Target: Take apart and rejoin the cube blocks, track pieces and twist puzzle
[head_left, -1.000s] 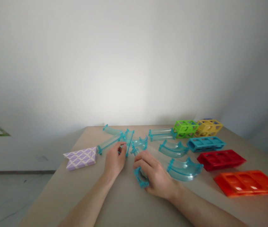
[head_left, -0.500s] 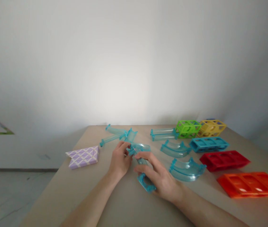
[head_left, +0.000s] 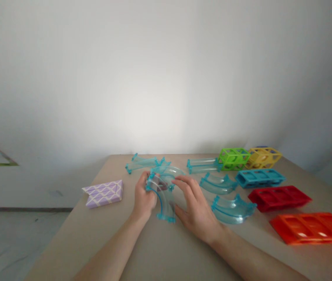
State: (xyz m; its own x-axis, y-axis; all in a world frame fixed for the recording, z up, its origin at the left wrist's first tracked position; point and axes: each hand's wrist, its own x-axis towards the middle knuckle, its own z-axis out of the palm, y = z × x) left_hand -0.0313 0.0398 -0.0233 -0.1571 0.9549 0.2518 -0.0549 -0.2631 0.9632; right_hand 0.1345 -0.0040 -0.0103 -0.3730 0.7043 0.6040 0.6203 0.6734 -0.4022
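Near the middle of the table, my left hand [head_left: 145, 197] grips clear teal curved track pieces [head_left: 163, 203] at their left ends. One curve bends down toward the table's front; another arches to the right behind it. Just right of them is my right hand [head_left: 193, 207], its thumb and fingers apart, with fingertips close to the curves. Whether the fingertips touch the plastic is hard to tell. Behind my left hand lie several teal track pieces [head_left: 141, 164], partly overlapping.
To the right are two curved tracks [head_left: 218, 184], [head_left: 233, 210] and straight tracks [head_left: 203, 166]. Beyond them stand green [head_left: 234, 159], yellow [head_left: 264, 157], blue [head_left: 261, 178], red [head_left: 279, 198] and orange [head_left: 314, 228] frames. A purple patterned packet [head_left: 104, 193] lies left on the table [head_left: 95, 242].
The curved pieces have turned and shifted left in my left hand. My right hand has let go of the lower curve and opened. The straight piece behind my left hand has swung farther back.
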